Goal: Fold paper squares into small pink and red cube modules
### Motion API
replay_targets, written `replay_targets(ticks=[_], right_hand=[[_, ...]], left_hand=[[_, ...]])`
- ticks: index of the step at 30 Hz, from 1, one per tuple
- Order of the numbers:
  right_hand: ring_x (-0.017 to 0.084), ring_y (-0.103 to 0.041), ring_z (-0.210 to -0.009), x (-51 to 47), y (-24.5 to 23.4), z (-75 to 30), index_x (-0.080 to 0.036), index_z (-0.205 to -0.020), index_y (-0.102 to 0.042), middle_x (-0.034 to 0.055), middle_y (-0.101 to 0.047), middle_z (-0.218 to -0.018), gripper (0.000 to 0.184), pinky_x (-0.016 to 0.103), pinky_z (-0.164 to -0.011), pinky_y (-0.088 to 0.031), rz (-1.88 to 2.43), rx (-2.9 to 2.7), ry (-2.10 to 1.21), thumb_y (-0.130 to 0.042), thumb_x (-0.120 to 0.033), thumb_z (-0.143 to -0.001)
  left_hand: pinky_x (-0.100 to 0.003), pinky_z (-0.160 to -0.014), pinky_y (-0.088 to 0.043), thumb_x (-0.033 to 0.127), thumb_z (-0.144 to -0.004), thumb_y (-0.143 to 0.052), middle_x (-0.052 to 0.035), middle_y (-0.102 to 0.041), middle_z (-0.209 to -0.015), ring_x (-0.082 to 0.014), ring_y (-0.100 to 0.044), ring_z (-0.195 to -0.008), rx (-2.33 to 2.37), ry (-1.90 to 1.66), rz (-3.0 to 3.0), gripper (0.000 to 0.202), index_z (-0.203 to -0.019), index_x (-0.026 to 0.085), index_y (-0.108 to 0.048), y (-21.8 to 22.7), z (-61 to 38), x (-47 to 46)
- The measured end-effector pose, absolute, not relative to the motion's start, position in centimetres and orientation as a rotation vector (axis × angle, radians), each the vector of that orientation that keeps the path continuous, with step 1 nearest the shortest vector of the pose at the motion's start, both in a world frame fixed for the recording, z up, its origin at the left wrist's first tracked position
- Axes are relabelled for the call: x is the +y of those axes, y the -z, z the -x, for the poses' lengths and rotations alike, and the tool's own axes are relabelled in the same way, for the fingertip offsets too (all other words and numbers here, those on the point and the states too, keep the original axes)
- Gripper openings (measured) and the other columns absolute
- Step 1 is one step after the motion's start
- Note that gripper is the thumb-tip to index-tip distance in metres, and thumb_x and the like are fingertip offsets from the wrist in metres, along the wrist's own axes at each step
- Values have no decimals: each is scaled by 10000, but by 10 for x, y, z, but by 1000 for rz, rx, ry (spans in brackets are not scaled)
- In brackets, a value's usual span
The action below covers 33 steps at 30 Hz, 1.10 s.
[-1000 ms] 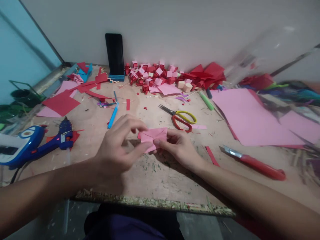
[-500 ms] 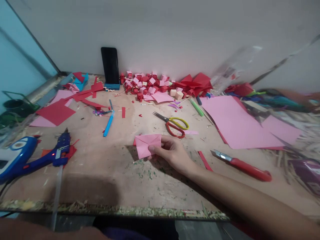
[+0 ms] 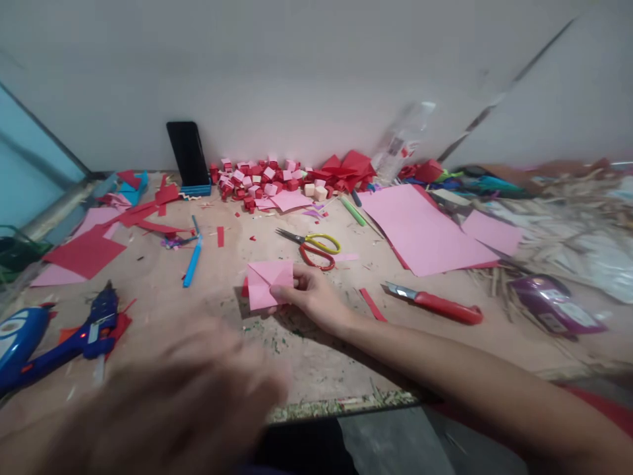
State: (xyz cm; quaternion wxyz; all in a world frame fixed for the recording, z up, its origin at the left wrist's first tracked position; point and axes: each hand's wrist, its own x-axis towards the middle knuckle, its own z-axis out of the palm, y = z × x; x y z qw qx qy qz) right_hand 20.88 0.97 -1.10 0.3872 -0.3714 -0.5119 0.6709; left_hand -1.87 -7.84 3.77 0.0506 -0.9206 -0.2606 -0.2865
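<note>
Pinched at its right edge, a pink paper square (image 3: 262, 277) sits in the right hand (image 3: 316, 297), with the thumb across its front face and the other fingers curled behind. Diagonal crease lines run over the square, and a bit of red paper (image 3: 244, 287) peeks out past its left edge. Nearer than that grip and to its left, the left hand (image 3: 198, 389) is a smear of motion blur (too smeared to tell whether its fingers are spread, curled or around anything).

Just beyond the grip lie scissors (image 3: 301, 240), blades pointing left, one handle loop yellow and the other red. Close to the right of the grip is a narrow red strip (image 3: 372, 305), and past it a red-handled knife (image 3: 448, 307) with its blade towards the hand. Left of the square and a little farther off rests a blue pen-like tool (image 3: 192, 264); well to the left is a blue glue gun (image 3: 89, 340). Straight past the scissors, at the wall, spreads a heap of small red and pink paper cubes (image 3: 267, 178). A large pink sheet (image 3: 420, 231) lies beyond the grip to the right.
</note>
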Motion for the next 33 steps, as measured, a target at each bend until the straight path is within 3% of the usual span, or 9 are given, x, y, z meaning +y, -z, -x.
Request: replay_targets(ticks=[3,5,9,16,19,22,25,29,33], right_hand=[[157,-662,-663,10,12,-209,-119,-995,-746,50,-739,-799,272,259,-629,-536,942,-1290,-1691,-776,-272,-772],[164,-658,-721,10,12,-209,-119,-1028,-748,58,-739,-849,307,264,-668,-541,929,-1309,-1703,-782,-289,-774],[168,-650,-751,9,12,-210,-141,-1040,-749,46,-723,-834,323,275,-702,-546,889,-1338,-1763,-797,-336,-787],[150,-572,-583,7,7,-210,-173,-920,-740,10,-617,-625,286,247,-519,-499,1038,-1365,-1724,-736,-449,-845],[154,-595,-658,9,6,-213,-166,-888,-745,27,-649,-716,311,254,-587,-518,1008,-1433,-1669,-716,-475,-876],[181,-649,-806,12,9,-216,-177,-1060,-757,55,-711,-916,390,300,-734,-558,853,-1477,-1702,-761,-502,-845],[218,-667,-995,12,14,-216,-220,-1194,-728,78,-723,-1132,483,364,-893,-555,758,-1483,-1729,-862,-399,-766],[204,-673,-963,10,17,-212,-201,-1044,-782,65,-753,-1028,244,392,-938,-539,869,-1483,-1630,-805,-322,-834],[196,-684,-859,7,15,-209,-201,-977,-806,52,-763,-891,223,384,-864,-567,937,-1394,-1615,-809,-357,-817]], left_hand=[[-438,-943,-538,262,-961,-609,-127,-717,-1117,-265,-657,-1043,-702,698,2680,208,-1111,150,-701,-29,6,-35],[-465,-969,-511,224,-954,-617,-150,-700,-1163,-289,-640,-1087,-685,615,2646,191,-1100,127,-692,-21,-1,-19],[-440,-915,-521,146,-957,-580,-131,-713,-1071,-261,-653,-983,-680,559,2689,156,-1063,116,-691,-6,-6,-13],[-402,-869,-552,92,-953,-557,-120,-727,-1093,-249,-675,-999,-776,827,2819,237,-1162,124,-665,2,2,-7],[-376,-851,-567,73,-947,-564,-115,-747,-1053,-234,-698,-951,-853,1024,2793,218,-1131,127,-667,4,3,-5],[-331,-817,-579,62,-954,-559,-89,-767,-994,-200,-717,-887,-974,1215,2801,198,-1094,143,-673,6,2,-6],[-268,-792,-593,85,-956,-588,-56,-788,-975,-158,-740,-842,-1145,1419,2850,192,-1105,163,-681,6,-1,-9],[-262,-818,-618,145,-960,-609,-48,-788,-1057,-164,-758,-926,-1446,1592,3038,207,-1149,194,-677,3,-5,-11],[-254,-784,-621,190,-971,-605,-43,-784,-1037,-163,-751,-922,-1588,1619,3202,158,-1099,201,-696,-3,-7,-12]])
